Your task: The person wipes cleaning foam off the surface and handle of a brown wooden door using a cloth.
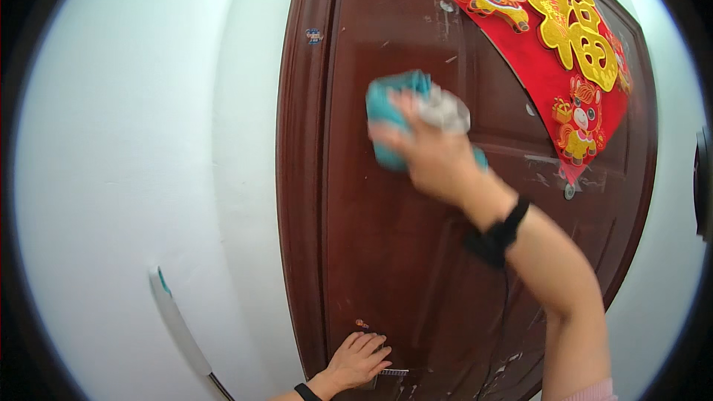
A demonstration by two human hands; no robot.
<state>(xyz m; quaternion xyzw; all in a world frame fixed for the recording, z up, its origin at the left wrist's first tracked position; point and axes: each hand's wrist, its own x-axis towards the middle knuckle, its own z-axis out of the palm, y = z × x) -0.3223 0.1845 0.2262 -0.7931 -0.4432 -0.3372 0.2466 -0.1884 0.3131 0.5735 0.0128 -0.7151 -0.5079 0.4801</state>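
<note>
My right hand [437, 153], blurred by motion, presses a folded teal cloth [384, 147] against the upper left part of a dark red-brown door [384, 245]. A bunched whitish piece [445, 110] of fabric shows beside the cloth under the same hand; whether the two are one piece I cannot tell. Low on the door, my left hand [356, 359] lies palm down over a metal plate [369, 383] near the door's left edge, its fingers a little apart. The hand hides much of that plate.
A red diamond-shaped decoration [518, 50] with gold lettering and cartoon horses hangs at the upper right, above a peephole [569, 191]. Torn tape residue [543, 164] marks the door. A pole with a pale handle [178, 320] leans by the white wall [122, 150].
</note>
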